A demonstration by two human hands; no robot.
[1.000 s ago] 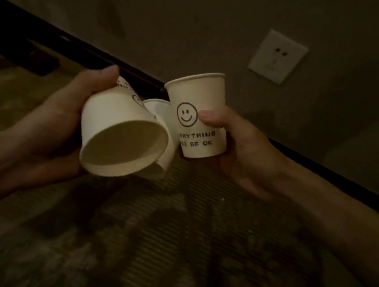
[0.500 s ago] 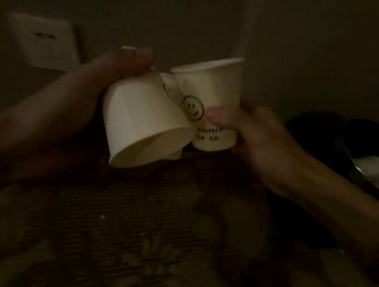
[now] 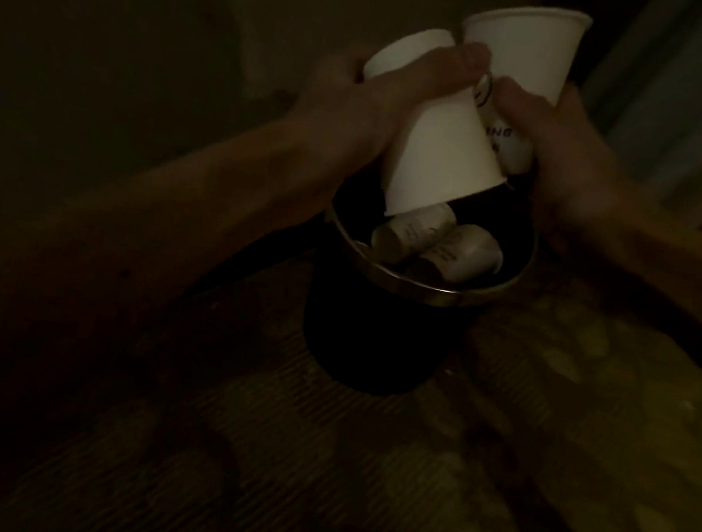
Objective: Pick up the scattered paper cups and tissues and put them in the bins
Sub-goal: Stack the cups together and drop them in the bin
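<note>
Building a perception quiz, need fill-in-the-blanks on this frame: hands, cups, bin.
1. The left hand grips a paper cup with its mouth pointing ____.
2. The right hand holds a second cup with its mouth pointing ____.
3. Inside the bin, the discarded cups lie on their ____.

Missing words: down; up; sides.
</note>
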